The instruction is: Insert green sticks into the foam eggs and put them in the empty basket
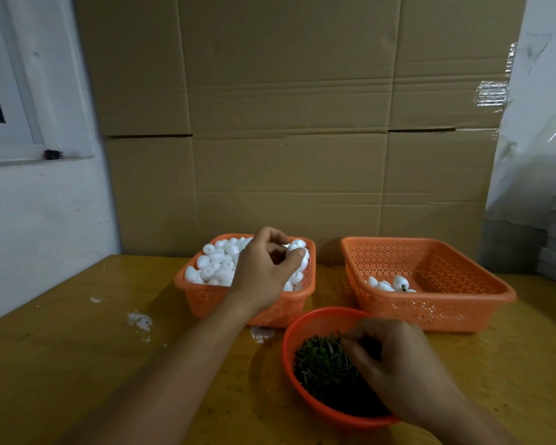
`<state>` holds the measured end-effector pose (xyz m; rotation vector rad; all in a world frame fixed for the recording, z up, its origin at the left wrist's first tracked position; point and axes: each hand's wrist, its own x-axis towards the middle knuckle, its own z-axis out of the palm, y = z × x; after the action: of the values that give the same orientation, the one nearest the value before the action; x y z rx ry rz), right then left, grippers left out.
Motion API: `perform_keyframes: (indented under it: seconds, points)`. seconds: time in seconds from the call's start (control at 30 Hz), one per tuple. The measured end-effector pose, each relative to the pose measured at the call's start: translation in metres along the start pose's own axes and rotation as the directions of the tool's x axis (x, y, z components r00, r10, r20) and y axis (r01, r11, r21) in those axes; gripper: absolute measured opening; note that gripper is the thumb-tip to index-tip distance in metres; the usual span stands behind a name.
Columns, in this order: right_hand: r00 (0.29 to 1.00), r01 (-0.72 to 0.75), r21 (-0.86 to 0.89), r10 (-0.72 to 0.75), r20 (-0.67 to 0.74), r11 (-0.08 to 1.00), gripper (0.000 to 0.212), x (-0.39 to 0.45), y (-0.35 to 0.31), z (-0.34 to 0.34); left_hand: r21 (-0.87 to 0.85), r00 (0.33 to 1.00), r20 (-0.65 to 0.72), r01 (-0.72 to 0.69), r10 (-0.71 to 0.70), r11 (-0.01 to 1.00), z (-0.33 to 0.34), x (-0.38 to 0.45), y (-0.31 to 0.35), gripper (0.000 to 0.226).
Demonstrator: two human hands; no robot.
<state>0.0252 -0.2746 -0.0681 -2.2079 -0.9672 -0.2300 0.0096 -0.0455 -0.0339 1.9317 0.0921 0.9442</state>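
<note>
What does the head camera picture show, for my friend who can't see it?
A person's left hand pinches a white foam egg over a full orange basket, while the right hand reaches into a round red bowl of green sticks. A bigger orange basket on the right holds a few eggs.

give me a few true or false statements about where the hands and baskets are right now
1. The left hand pinches a foam egg over the full basket. True.
2. The right hand is in the large basket. False: it reaches into the round bowl of green sticks.
3. The large basket is empty. False: a few eggs lie inside.
4. White crumbs lie on the table. True.
</note>
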Motion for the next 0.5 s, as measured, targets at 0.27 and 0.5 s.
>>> perform_keyframes:
  seconds: [0.27,0.5]
  points:
    - [0.99,-0.049,-0.103,0.062,0.129,0.993,0.027,0.002,-0.003,-0.002,-0.082,0.977,0.214,0.007,0.01,0.997,0.01,-0.029,0.018,0.014]
    - [0.969,-0.027,-0.327,0.105,0.225,0.945,0.044,0.007,-0.007,0.003,-0.054,0.852,0.523,0.077,-0.038,0.996,0.003,-0.034,0.027,0.013]
